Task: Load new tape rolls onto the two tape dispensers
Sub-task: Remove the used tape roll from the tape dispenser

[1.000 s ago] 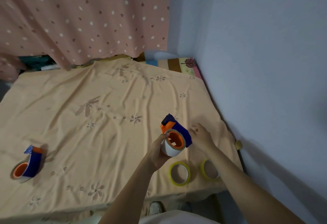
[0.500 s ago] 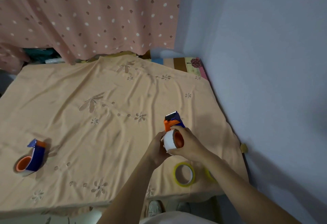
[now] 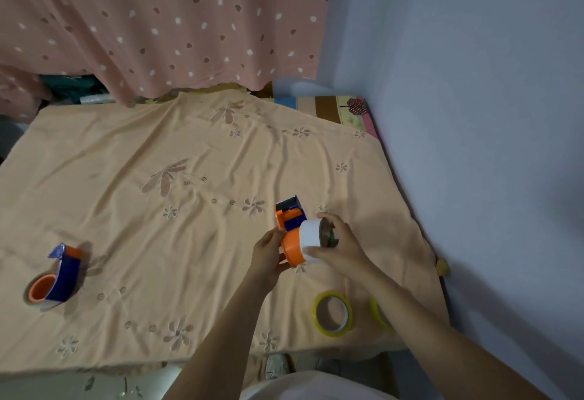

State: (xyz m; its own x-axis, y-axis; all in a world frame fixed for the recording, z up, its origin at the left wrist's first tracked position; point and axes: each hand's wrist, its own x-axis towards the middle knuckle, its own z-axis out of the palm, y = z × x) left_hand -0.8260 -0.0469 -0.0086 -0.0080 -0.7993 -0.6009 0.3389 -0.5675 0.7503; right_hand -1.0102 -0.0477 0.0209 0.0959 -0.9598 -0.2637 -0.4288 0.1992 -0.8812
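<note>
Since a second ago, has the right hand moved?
Yes. The right hand went from the cloth beside the held dispenser to gripping the white roll on its orange hub, nearer the left hand.

Left hand (image 3: 268, 254) grips orange-blue dispenser (image 3: 291, 231); right hand (image 3: 339, 248) holds white roll (image 3: 309, 236) at its hub.

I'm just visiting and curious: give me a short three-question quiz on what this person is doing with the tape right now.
1. True or false: both hands are on the same dispenser.
2. Which hand grips the white roll? A) left B) right
3. Fill in: the spare yellow rolls lie on the ____ cloth.

Key
1. True: the left hand holds the dispenser, and the right hand works at it.
2. B: it grips the white roll at the orange hub.
3. Peach: one yellow roll and another, partly hidden, lie on the cloth.
</note>
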